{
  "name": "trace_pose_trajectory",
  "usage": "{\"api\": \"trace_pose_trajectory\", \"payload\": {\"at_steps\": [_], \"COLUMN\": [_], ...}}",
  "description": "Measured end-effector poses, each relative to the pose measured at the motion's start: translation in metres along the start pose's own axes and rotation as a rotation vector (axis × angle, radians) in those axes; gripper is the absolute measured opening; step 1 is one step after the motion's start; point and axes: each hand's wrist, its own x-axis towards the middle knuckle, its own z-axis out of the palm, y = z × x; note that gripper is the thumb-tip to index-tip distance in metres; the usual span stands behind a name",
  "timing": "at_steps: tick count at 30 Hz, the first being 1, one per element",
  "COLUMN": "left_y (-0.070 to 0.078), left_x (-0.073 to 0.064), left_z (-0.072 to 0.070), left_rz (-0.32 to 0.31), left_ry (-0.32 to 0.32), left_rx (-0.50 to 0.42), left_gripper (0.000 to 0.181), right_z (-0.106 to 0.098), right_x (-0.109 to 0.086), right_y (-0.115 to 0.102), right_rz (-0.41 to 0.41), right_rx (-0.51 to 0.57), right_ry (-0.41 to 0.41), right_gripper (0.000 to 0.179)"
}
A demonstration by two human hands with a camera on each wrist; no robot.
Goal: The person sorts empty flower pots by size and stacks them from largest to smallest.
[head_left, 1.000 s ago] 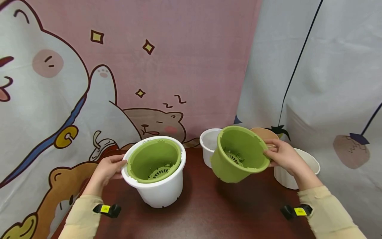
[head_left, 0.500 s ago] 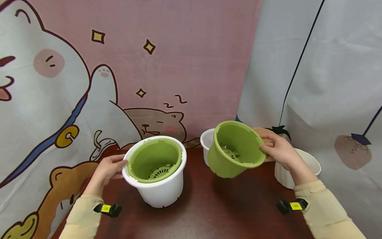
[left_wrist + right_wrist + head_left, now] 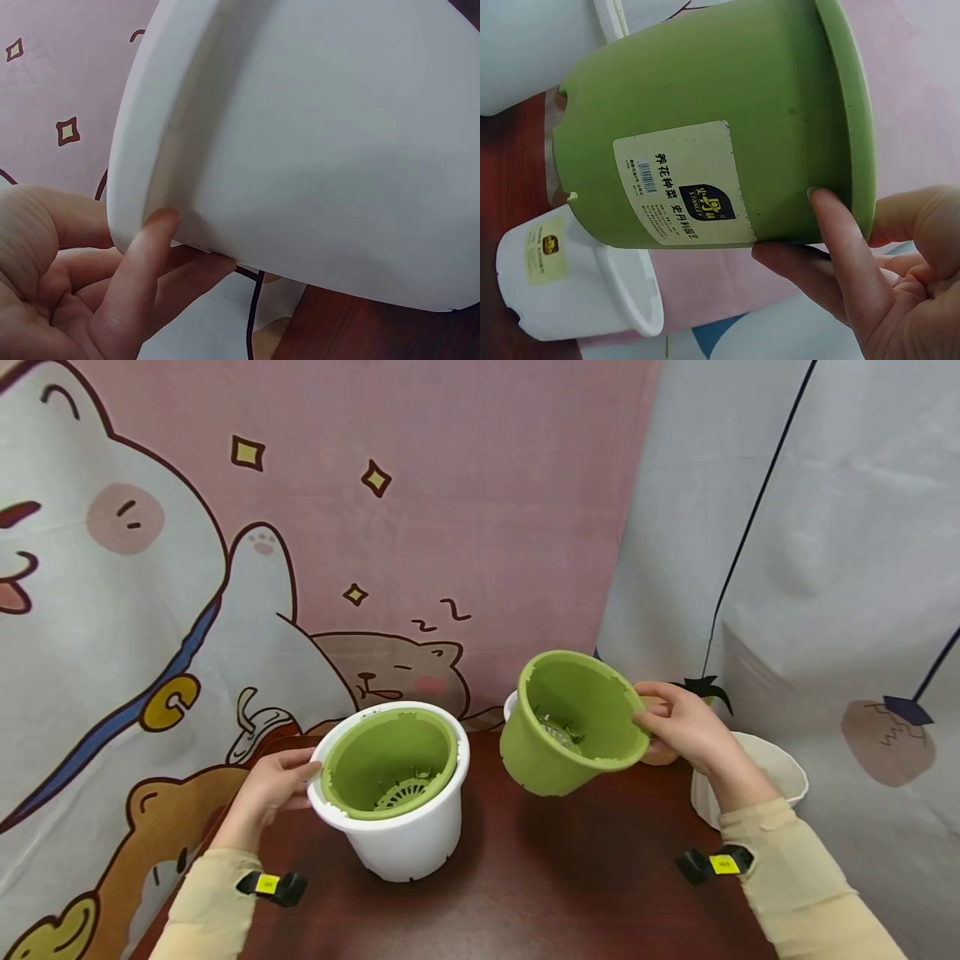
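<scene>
In right hand (image 3: pixel 686 731), tilted green pot (image 3: pixel 576 714); in left hand (image 3: pixel 272 787), large white pot (image 3: pixel 408 850).
Both grasps at the rim, thumb and fingers closed over the edge. Tilted green pot raised clear of dark red tabletop (image 3: pixel 495 914), to the right of large white pot and apart from it; pale printed label (image 3: pixel 686 187) on its side. Second green pot (image 3: pixel 386 760) nested inside large white pot. Behind tilted green pot, small white pot (image 3: pixel 577 277), mostly hidden in head view. Past right hand, orange pot (image 3: pixel 660 755), partly covered; farther right, fluted white pot (image 3: pixel 776 764).
</scene>
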Motion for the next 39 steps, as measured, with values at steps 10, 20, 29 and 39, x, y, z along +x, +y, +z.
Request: {"api": "trace_pose_trajectory", "payload": {"at_steps": [10,20,29,39], "left_y": [-0.001,0.001,-0.001,0.000], "left_x": [0.001,-0.001,0.001,0.000], "left_z": [-0.001,0.000,-0.001,-0.001], "left_rz": [0.004,-0.007,-0.002,-0.007], "left_ry": [-0.007,-0.004,-0.004,-0.007], "left_rx": [-0.002,0.008,0.001,0.010], "left_gripper": [0.051,0.051,0.051,0.052], "right_z": [0.008,0.014,0.021,0.034], "right_x": [0.009,0.017,0.023,0.033], "right_y": [-0.020,-0.035,-0.045,-0.057], "right_rz": [0.008,0.010,-0.013,-0.035], "right_rx": [-0.025,0.013,0.105,0.150], "right_ry": [0.007,-0.016,-0.053,-0.054], "right_gripper": [0.052,0.050,0.050,0.048]}}
